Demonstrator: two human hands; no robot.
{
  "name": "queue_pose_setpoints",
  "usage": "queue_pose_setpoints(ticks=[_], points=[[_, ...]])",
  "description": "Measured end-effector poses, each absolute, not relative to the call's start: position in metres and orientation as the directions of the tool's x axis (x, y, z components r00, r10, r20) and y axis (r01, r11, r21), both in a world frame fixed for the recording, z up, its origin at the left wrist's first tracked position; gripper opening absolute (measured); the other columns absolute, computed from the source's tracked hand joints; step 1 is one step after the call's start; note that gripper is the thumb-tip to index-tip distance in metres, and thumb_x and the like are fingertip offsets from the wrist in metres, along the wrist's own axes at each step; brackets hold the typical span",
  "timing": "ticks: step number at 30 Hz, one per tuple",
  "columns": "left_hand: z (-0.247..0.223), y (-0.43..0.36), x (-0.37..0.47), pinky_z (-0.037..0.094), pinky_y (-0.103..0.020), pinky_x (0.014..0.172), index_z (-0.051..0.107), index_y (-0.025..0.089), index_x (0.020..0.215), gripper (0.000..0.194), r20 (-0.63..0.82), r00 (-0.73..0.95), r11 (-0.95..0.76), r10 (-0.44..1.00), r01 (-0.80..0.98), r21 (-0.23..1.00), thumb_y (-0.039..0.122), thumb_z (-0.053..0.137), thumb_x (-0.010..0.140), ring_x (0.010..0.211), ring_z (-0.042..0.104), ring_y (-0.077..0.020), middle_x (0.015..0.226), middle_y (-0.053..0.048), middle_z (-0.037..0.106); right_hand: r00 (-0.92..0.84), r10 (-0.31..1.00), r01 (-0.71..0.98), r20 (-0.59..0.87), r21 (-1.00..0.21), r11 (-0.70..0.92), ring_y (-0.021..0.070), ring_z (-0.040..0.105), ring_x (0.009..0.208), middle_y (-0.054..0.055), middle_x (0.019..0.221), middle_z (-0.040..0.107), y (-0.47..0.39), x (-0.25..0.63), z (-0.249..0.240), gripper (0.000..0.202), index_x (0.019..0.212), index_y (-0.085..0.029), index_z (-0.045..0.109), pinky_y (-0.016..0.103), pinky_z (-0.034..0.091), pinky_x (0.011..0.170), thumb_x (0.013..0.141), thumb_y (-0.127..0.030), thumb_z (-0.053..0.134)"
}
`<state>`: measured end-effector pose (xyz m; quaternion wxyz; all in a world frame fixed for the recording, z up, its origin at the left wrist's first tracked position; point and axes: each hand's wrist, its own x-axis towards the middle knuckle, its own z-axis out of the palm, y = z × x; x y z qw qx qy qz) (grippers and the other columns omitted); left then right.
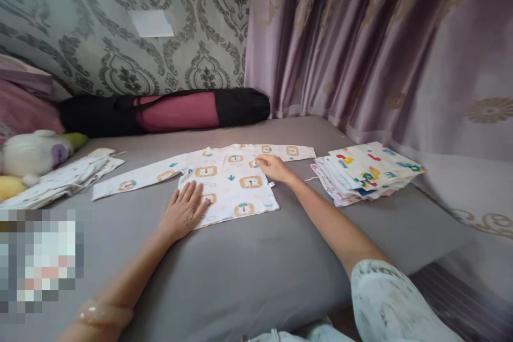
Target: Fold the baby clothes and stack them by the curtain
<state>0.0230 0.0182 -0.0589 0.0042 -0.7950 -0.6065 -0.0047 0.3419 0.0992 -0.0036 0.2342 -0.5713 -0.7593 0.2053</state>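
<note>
A small white long-sleeved shirt (pixel 224 184) with tan lion prints lies spread on the grey bed sheet, its sleeves stretched out to both sides. My left hand (pixel 186 211) rests flat on the shirt's lower left edge, fingers spread. At the shirt's right side, near the armpit, my right hand (pixel 274 168) has its fingers curled together at the fabric; whether cloth is pinched between them is too small to tell. A little tag shows on the shirt's right edge below that hand.
Folded clothes are stacked at right (pixel 371 171) and left (pixel 68 176). Plush toys (pixel 34 155) sit at far left. A black and red long bag (pixel 176 111) lies along the wall. Purple curtains (pixel 340 37) hang behind the bed (pixel 240 278). A blurred patch covers the lower left.
</note>
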Motion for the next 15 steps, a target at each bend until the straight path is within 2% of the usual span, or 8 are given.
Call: queue_pose_setpoints(ticks=[2,4,8,11,13,15], points=[[-0.058,0.018,0.024,0.019,-0.048,0.118,0.033,0.012,0.151,0.068,0.008,0.261,-0.261,0.965,0.965,-0.003,0.053,0.022,0.097,0.148,0.019,-0.0277,0.159,-0.012,0.025,-0.069,0.991,0.84,0.114,-0.529,0.119,0.0147,0.064,0.1,0.003,0.113,0.072,0.113,0.366,0.002,0.031,0.112,-0.019,0.07,0.022,0.046,0.089,0.094,-0.024,0.046],[-0.058,0.018,0.024,0.019,-0.049,0.118,0.034,0.012,0.151,0.068,0.018,0.263,-0.263,0.965,0.965,-0.008,0.053,0.022,0.097,0.148,0.019,-0.0278,0.158,-0.012,0.025,0.078,0.993,0.876,0.091,-0.482,-0.025,0.0202,0.063,0.105,0.01,0.111,0.072,0.125,0.391,0.007,0.03,0.108,-0.017,0.071,0.028,0.046,0.091,0.093,-0.02,0.046],[-0.057,0.018,0.024,0.021,-0.05,0.117,0.035,0.013,0.15,0.067,0.031,0.278,-0.277,0.96,0.961,-0.009,0.052,0.023,0.097,0.147,0.021,-0.0285,0.158,-0.013,0.027,0.344,0.939,0.892,-0.009,-0.31,-0.33,0.03,0.061,0.114,0.02,0.117,0.067,0.144,0.432,0.011,0.03,0.111,-0.013,0.07,0.038,0.046,0.094,0.087,-0.025,0.058],[-0.057,0.018,0.025,0.021,-0.05,0.117,0.034,0.013,0.151,0.067,0.015,0.275,-0.274,0.961,0.961,-0.017,0.052,0.024,0.097,0.148,0.02,-0.0288,0.158,-0.013,0.026,0.445,0.894,0.871,-0.05,-0.206,-0.445,0.0325,0.055,0.123,0.027,0.128,0.059,0.155,0.446,0.01,0.042,0.121,-0.007,0.065,0.041,0.043,0.1,0.083,-0.025,0.064],[-0.057,0.018,0.026,0.02,-0.05,0.117,0.033,0.013,0.151,0.067,0.015,0.272,-0.272,0.962,0.962,-0.026,0.052,0.023,0.097,0.148,0.019,-0.0291,0.158,-0.013,0.025,0.478,0.877,0.856,-0.045,-0.199,-0.477,0.0339,0.052,0.125,0.03,0.128,0.057,0.16,0.449,0.007,0.044,0.123,-0.003,0.062,0.045,0.042,0.101,0.083,-0.021,0.063],[-0.058,0.018,0.026,0.021,-0.05,0.117,0.034,0.013,0.151,0.067,0.029,0.271,-0.27,0.962,0.962,-0.033,0.052,0.022,0.097,0.147,0.02,-0.029,0.158,-0.013,0.025,0.496,0.868,0.847,-0.037,-0.198,-0.493,0.0333,0.054,0.124,0.029,0.125,0.059,0.162,0.449,0.005,0.04,0.121,-0.004,0.063,0.047,0.043,0.1,0.083,-0.017,0.061]])
